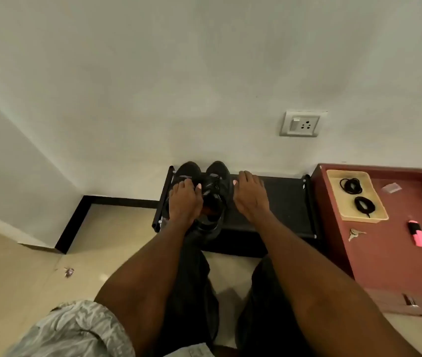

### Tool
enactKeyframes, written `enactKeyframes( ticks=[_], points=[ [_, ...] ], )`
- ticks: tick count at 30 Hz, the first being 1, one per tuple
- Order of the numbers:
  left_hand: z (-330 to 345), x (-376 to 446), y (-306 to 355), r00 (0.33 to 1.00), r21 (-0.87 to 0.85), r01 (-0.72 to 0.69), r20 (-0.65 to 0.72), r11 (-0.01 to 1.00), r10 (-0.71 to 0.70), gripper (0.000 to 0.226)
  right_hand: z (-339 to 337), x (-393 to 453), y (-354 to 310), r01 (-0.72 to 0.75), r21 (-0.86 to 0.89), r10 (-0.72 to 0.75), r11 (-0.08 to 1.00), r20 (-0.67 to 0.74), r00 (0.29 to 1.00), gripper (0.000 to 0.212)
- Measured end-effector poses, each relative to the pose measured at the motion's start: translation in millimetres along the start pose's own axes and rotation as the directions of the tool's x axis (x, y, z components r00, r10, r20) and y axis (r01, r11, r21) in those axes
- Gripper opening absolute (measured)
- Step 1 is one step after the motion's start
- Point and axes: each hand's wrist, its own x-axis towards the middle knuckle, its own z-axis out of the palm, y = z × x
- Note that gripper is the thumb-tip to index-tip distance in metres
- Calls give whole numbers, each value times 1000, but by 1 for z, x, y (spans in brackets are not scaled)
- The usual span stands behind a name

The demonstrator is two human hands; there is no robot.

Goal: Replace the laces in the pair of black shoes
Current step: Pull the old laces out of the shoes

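Where the low black rack [276,202] meets the wall, the pair of black shoes [204,186] stands at its left end, toes to the wall, the two shoes touching side by side. Left hand [184,199]: laid over the left shoe, fingers bent down across its laced front and seemingly gripping it, though whether they pinch a lace cannot be told. Right hand [249,194]: just beside the right shoe, fingers fairly straight and slack, holding nothing; it looks to rest on or hover above the rack surface, which of the two is unclear. Replacement laces: two coils of black lace [351,186] and [364,205], lying apart from each other in a shallow pale tray [333,199] on the reddish cabinet [385,264] to the right, well apart from the shoes. Handling, by judgement: the shoes appear to be soft fabric trainers, light and not fragile, their uppers likely to yield under a squeeze; firmest hold should be at the heel collar or by the sole edges, one hand per shoe, or both pinched together at the collars. The old laces are thin, limp and dark on dark, so ends and knots will be hard to find by sight. The coiled laces weigh next to nothing and may unwind or tangle if lifted by one strand; best taken by the whole loop.
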Motion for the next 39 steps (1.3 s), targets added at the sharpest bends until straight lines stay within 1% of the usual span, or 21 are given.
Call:
enactKeyframes(
  ticks=[2, 4, 7, 10, 14, 16, 18, 20, 22, 23, 24, 25, 27, 29, 31, 33, 35, 37, 39],
  points=[
    [-10, -26, -5, 1000, -15, 1, -23, 1000, -1, 32, -11, -28, -5, -5, -7, 5, 1000, -11, 1000, 35],
    [-17, -46, -11, 1000, 18, 6, -2, 1000, -6, 31, -23, -50, -8, -16, -4, 16, 1000, -21, 1000, 34],
    [-32, -66, -14, 1000, 7, 28, 5, 1000, -28, 32, -44, -69, -17, -6, 31, 8, 1000, -59, 998, 34],
    [-49, -69, -12, 995, -12, 82, 49, 997, -81, 37, -59, -73, -24, -1, 50, 4, 999, -61, 998, 35],
    [-44, -76, -16, 983, -65, 167, 89, 984, -161, 43, -48, -86, -22, 15, 46, -13, 999, -38, 999, 36],
    [-39, -70, -17, 979, -97, 197, 81, 976, -189, 50, -44, -81, -19, 26, 67, -25, 997, -26, 999, 36],
    [-34, -56, -17, 976, -90, 216, 44, 972, -213, 63, -39, -67, -19, 49, 87, -48, 995, -15, 999, 36],
    [-26, -41, -19, 968, -26, 251, 28, 968, -251, 77, -27, -55, -17, 67, 120, -67, 991, -2, 998, 35],
    [-12, -27, -23, 951, 76, 295, 67, 952, -300, 88, -10, -44, -13, 54, 145, -57, 988, 21, 998, 34],
    [-5, -21, -25, 941, 114, 313, 99, 943, -324, 89, -2, -38, -11, 47, 142, -52, 989, 30, 998, 33],
    [-1, -17, -24, 932, 140, 320, 132, 937, -338, 87, 3, -34, -10, 37, 142, -44, 989, 43, 998, 33],
    [4, -10, -24, 920, 159, 327, 172, 932, -352, 79, 10, -28, -9, 30, 146, -39, 989, 58, 998, 33],
    [14, 1, -19, 903, 209, 325, 220, 922, -368, 56, 22, -13, -7, 20, 160, -34, 987, 84, 996, 33],
    [21, 8, -15, 892, 243, 354, 202, 903, -404, 39, 32, -5, -4, 8, 166, -24, 986, 96, 995, 32],
    [30, 16, -13, 886, 209, 398, 166, 893, -433, 24, 42, 3, 0, -10, 171, -9, 985, 111, 994, 30],
    [35, 19, -12, 886, 150, 413, 161, 898, -434, 20, 48, 8, 6, -38, 182, 17, 983, 119, 993, 29],
    [34, 18, -13, 906, 123, 379, 153, 917, -395, 20, 49, 12, 9, -67, 200, 45, 977, 112, 993, 28],
    [24, 20, -17, 934, 134, 303, 157, 943, -322, 22, 46, 16, 9, -81, 220, 60, 972, 99, 993, 29],
    [7, 25, -23, 960, 206, 168, 188, 964, -207, 22, 39, 20, 8, -81, 240, 63, 967, 79, 995, 31]
  ],
)
